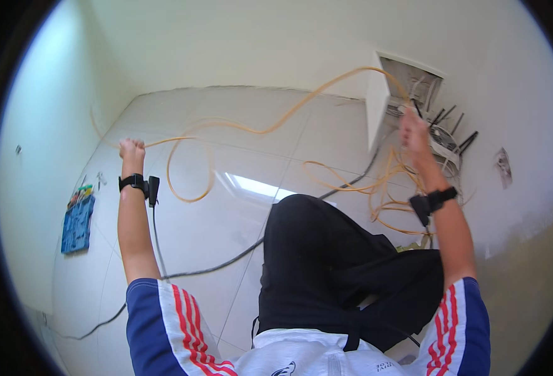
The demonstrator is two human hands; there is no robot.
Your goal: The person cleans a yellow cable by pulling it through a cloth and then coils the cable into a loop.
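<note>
An orange-yellow cable (300, 101) runs in a wavy line between my two raised hands, with a loop hanging near the left one. My left hand (132, 148) is closed around it at the left, and a loose end curves up beyond the fist. At the right, my right hand (414, 129) grips the cable's other stretch, somewhat blurred, in front of an open wall box (410, 77) with wires inside. Below that hand lie tangled coils of the same cable (384, 181). A white router with black antennas (446, 141) sits beside the hand, partly hidden.
A white panel door (376, 113) hangs open at the wall box. A thick dark cable (225, 263) crosses the tiled floor and passes behind my bent knee. A blue tool case (77, 225) with tools lies near the left wall. Black straps with small devices sit on both forearms.
</note>
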